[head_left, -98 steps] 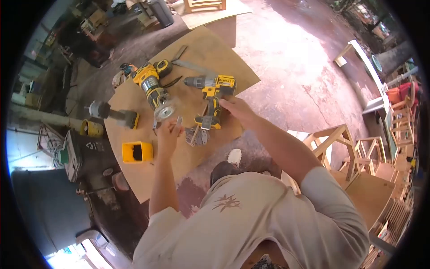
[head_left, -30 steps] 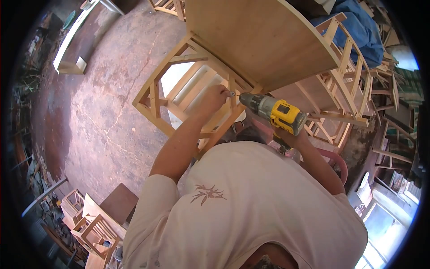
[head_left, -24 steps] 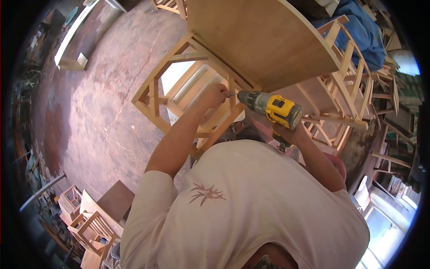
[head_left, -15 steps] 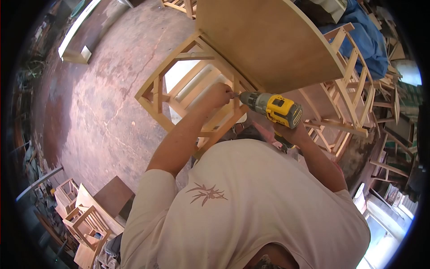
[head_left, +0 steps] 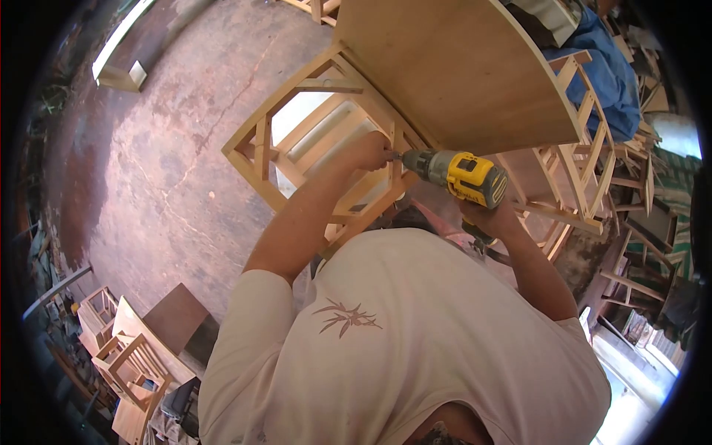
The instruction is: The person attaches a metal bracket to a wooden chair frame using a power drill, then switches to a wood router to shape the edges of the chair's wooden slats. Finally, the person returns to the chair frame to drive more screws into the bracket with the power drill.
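Observation:
A yellow and black cordless drill (head_left: 471, 178) points left, its handle wrapped by my right hand (head_left: 491, 216). At the tip of the drill's bit, my left hand (head_left: 371, 152) is closed in a pinch. Whatever it pinches is too small to make out. Both meet at a short corner brace of a wooden chair frame (head_left: 259, 122), which is tipped so that its slats and braces show. A broad plywood panel (head_left: 452, 74) stands against the frame's right side, above the drill.
Behind the drill, on the right, are more wooden chair frames (head_left: 586, 148) and a blue tarp (head_left: 604, 67). Small chairs (head_left: 133, 371) and boards (head_left: 178, 319) lie at lower left. A long pale board (head_left: 119, 44) rests on the stained concrete floor (head_left: 178, 148).
The view has shifted slightly. Both hands and the drill stay at the same corner of the chair frame, with the drill's bit still by my left fingers.

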Demonstrator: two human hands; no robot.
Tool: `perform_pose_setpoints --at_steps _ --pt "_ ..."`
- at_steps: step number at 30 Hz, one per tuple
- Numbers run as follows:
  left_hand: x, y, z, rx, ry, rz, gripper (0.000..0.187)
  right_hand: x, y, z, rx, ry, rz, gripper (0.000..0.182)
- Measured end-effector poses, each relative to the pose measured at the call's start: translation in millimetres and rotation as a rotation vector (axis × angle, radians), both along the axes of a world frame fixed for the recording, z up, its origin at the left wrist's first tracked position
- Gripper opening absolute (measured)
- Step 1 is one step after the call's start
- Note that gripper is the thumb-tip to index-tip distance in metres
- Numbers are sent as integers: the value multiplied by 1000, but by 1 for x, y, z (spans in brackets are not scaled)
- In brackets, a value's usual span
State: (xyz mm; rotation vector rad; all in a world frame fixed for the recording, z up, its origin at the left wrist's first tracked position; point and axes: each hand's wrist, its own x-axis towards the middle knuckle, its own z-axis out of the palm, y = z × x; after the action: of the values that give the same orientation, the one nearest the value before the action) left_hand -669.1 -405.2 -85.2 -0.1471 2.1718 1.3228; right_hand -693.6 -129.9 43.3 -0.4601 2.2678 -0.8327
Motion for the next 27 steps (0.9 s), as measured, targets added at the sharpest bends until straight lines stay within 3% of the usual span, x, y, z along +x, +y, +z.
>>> perform_pose_setpoints --at_steps 10,12,16,18,25,27 --pt "-2 -6 -9 12 49 -9 25 -27 -37 33 264 40 158 39" --pt "-1 -8 -10 13 71 -4 23 -34 -44 40 298 54 363 41" --pt "2 -6 -19 92 51 91 20 -29 -77 61 252 83 501 43" --pt "3 -5 -23 119 71 110 18 -30 -81 60 453 191 644 45" --pt "-3 -2 -39 115 116 138 15 -38 -96 63 489 119 608 46" --pt "-4 1 -44 -77 240 -13 16 -37 -100 65 518 151 686 46"
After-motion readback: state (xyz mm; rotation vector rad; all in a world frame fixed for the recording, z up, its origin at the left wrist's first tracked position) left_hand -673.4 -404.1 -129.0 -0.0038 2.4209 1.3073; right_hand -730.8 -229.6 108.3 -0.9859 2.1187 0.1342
